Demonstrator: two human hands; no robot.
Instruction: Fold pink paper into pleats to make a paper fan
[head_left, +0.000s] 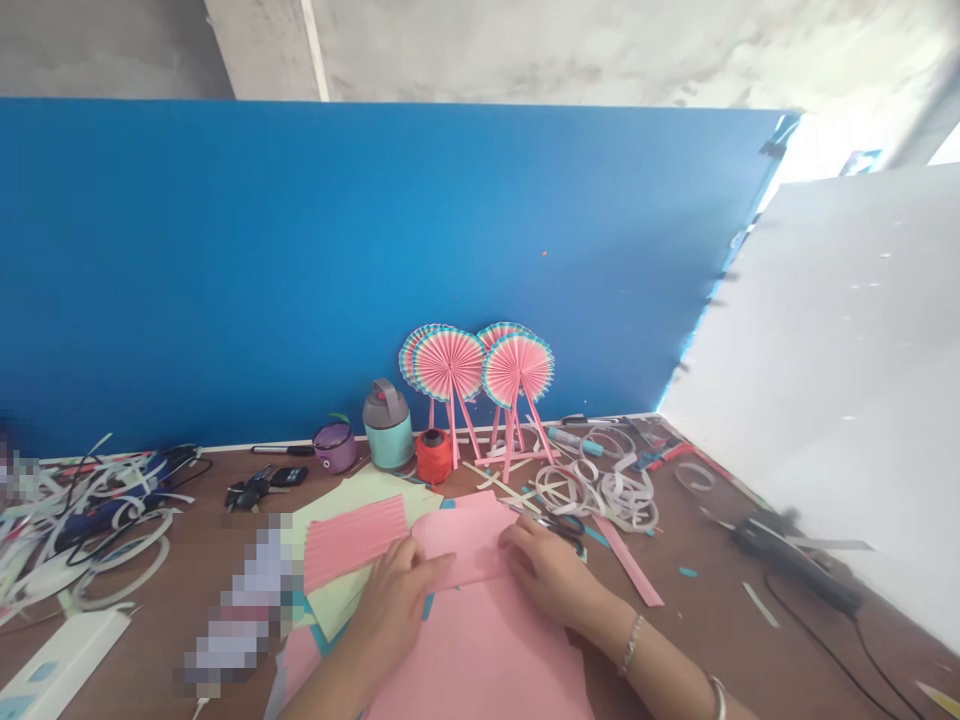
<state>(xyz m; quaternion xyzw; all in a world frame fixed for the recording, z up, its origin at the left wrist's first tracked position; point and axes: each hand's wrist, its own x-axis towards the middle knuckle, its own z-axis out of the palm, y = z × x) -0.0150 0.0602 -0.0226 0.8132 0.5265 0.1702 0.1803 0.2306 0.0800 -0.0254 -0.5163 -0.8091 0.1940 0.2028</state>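
Pink paper (pixel 469 542) lies on brown tabletop (pixel 694 640), blue partition (pixel 300 250) behind.

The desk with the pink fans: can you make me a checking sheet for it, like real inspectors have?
Surface: brown desk, partly covered.
Work things: pink paper under both hands; pleated pink sheet beside it; pink fans standing behind.
Clutter: curled white strips; scissors near the right hand.
Hands: left hand and right hand touch the paper.
Cables: black cables at right.
Surroundings: blue panel behind; white panel at right.
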